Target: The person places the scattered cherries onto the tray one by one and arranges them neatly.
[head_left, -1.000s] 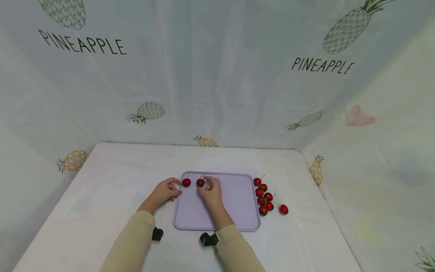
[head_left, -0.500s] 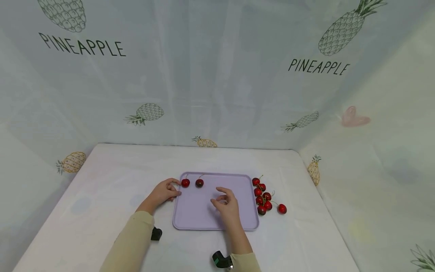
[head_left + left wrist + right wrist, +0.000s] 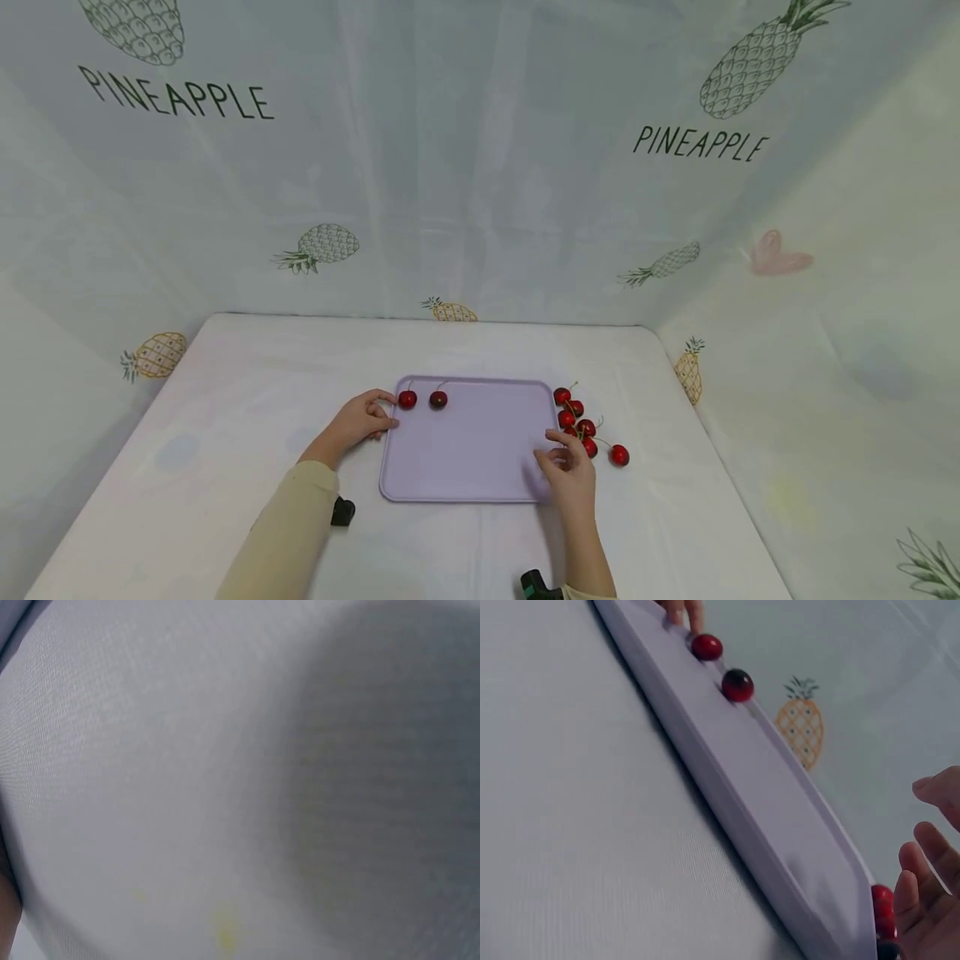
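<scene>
A lilac rectangular tray (image 3: 472, 450) lies on the table. Two cherries, one bright red (image 3: 407, 400) and one darker (image 3: 438, 400), sit apart near its far left corner. My left hand (image 3: 362, 417) rests at the tray's left rim, its fingertips touching the edge beside the bright red cherry. Over the tray's right edge is my right hand (image 3: 572, 471), thumb and index finger apart with nothing between them; its fingers (image 3: 937, 855) show relaxed in the right wrist view. Just beyond that hand lie several cherries (image 3: 566, 419), some partly hidden by it.
One cherry (image 3: 618, 455) lies a little apart, to the right of the pile. White cloth covers the table (image 3: 300, 350), and a pineapple-printed curtain (image 3: 510, 167) stands behind it. The left wrist view shows mostly pale cloth (image 3: 150, 787) and a dark shadow.
My right hand has let go of the darker cherry, leaving it on the tray, and has moved right across the tray to the pile. My left hand stays at the rim.
</scene>
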A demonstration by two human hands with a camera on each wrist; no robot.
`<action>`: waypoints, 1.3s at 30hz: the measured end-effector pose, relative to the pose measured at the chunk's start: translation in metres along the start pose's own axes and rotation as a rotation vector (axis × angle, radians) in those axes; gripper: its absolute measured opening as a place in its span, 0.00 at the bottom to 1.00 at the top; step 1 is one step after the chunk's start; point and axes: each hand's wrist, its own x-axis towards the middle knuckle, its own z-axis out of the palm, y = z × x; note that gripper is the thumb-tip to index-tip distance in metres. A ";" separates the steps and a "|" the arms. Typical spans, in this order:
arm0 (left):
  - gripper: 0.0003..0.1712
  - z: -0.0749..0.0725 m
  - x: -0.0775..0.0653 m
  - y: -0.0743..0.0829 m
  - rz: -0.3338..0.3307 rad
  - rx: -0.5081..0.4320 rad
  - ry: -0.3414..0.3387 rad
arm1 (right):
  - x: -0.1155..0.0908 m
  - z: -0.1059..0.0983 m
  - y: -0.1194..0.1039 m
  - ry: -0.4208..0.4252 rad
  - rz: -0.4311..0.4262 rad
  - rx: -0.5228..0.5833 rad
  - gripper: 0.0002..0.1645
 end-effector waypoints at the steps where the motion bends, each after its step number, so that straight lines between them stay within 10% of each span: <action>1: 0.23 0.000 0.000 0.000 0.011 -0.001 -0.004 | 0.000 -0.004 0.001 0.014 -0.005 -0.005 0.22; 24: 0.23 -0.001 -0.001 -0.001 0.028 -0.047 -0.023 | 0.016 -0.034 0.036 0.191 0.162 -0.184 0.23; 39: 0.31 -0.019 -0.003 0.009 0.023 -0.039 -0.278 | 0.018 -0.036 0.032 0.173 0.187 -0.217 0.24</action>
